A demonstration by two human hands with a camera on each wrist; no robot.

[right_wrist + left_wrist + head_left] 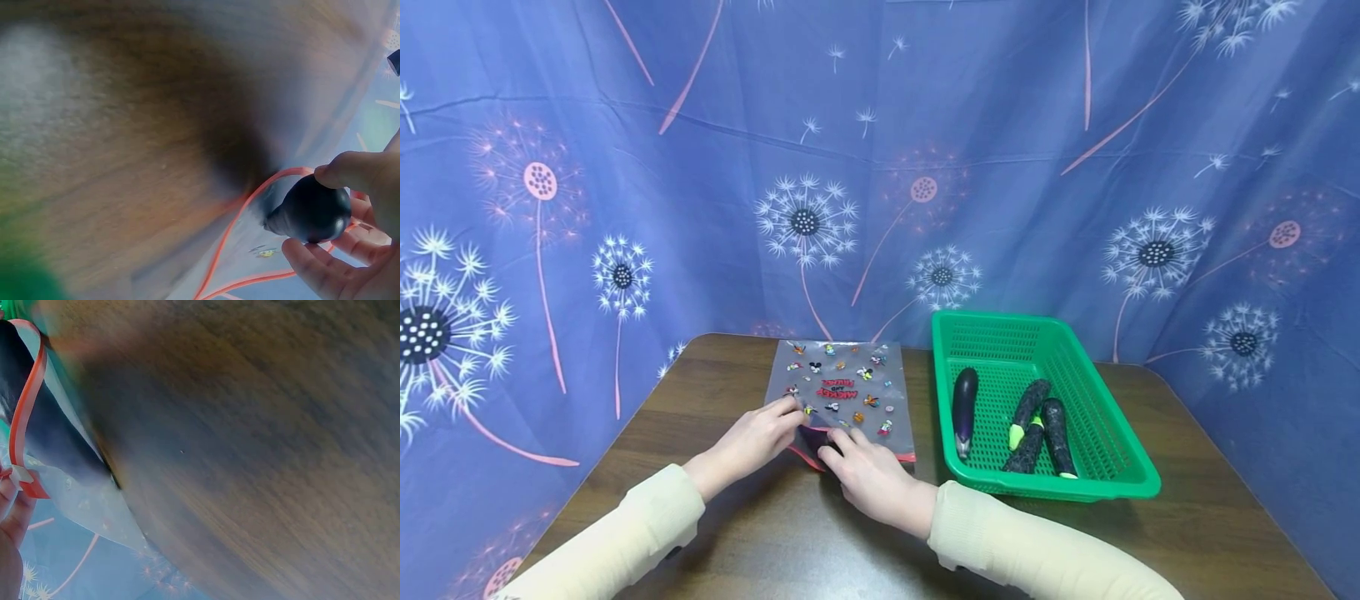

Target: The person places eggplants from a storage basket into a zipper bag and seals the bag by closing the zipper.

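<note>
Eggplant looks firm and glossy, so probably slippery, with some weight but hardly fragile; its thick round end seems the best hold. It lies partly inside the bag on the tabletop, narrow end inward, the round end between curled fingers and thumb of the right hand, while the left hand pinches the bag's red edge just beside it

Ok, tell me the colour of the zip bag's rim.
The zip bag's rim is orange-red, showing best in the right wrist view.
</note>
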